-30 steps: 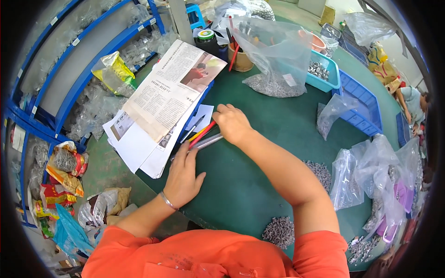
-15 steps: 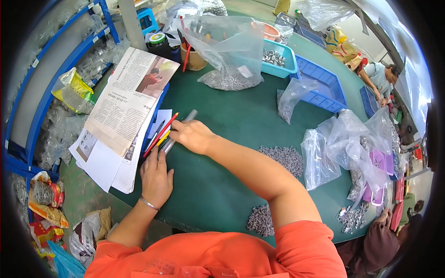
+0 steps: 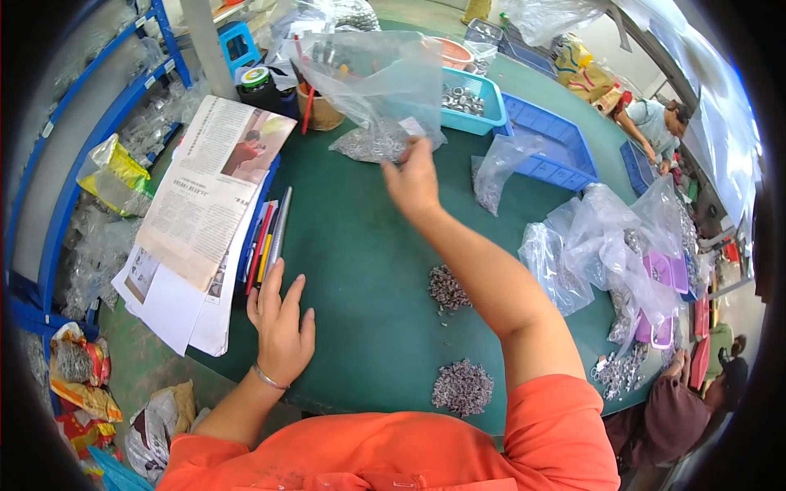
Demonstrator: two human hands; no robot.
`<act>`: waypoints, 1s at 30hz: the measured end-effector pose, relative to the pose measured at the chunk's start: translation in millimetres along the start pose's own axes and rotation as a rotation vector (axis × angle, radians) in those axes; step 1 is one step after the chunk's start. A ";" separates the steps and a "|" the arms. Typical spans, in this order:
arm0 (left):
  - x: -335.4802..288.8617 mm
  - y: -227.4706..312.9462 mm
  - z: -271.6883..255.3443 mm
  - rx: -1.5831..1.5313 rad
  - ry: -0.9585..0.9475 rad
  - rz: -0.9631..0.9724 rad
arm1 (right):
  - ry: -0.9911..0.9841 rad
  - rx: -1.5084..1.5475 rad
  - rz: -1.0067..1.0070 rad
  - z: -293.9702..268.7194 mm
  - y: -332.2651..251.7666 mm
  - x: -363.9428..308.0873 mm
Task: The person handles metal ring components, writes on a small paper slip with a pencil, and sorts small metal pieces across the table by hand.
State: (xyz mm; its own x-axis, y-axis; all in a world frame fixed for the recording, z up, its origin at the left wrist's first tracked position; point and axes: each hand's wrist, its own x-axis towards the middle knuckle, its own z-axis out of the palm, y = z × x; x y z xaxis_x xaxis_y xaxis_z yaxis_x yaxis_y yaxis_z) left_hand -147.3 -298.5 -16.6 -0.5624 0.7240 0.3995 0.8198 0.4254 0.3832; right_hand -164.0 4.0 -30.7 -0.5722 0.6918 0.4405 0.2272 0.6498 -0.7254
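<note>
Head view, and from where I stand the right hand [image 3: 413, 182] is stretched out over the table [image 3: 352, 270] to the big bag [image 3: 372, 94], fingers bent at its lower front. Whether they pinch the plastic or only touch it, I cannot tell. The left hand [image 3: 284, 331] is open and holds nothing, fingers spread and pointing at the pens [image 3: 260, 245]; it seems planted there to steady the body while the other arm is extended. Its fingertips are at the near end of a grey rod [image 3: 281, 225], touching or just beside it.

Pens and rod lie side by side along the stack of papers [image 3: 196, 188], probably to keep the tabletop free. The big bag stands upright at the far side, seemingly propped by the weight of the parts in its bottom.

Its plastic is thin, cloudy and creased, flaring wide above a lumpy grey mass. The rod is smooth and straight, the pens slim, red and yellow among them. Two heaps, one near [image 3: 463, 387] and one farther off [image 3: 447, 289], look gritty against the flat green top. Beyond sit a teal basket [image 3: 476, 125] of shiny parts and a ribbed blue crate [image 3: 565, 175].
</note>
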 end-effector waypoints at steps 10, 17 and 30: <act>20.8 47.9 64.2 -0.531 0.009 0.035 | -0.145 -0.039 0.379 19.4 31.1 92.7; 23.2 41.8 69.8 -0.519 0.011 0.027 | -0.210 0.448 0.085 15.5 70.2 128.1; 26.7 36.1 54.5 -0.503 0.038 0.064 | -0.357 0.418 0.216 -161.2 -20.1 81.6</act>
State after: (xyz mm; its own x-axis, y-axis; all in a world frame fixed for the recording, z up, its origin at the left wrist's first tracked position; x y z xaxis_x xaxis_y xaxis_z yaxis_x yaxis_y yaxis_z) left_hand -126.9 -234.2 -37.5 -0.5235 0.7161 0.4616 0.7051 0.0600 0.7066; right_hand -88.2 98.1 105.1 -0.7936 0.5990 0.1069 0.0795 0.2763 -0.9578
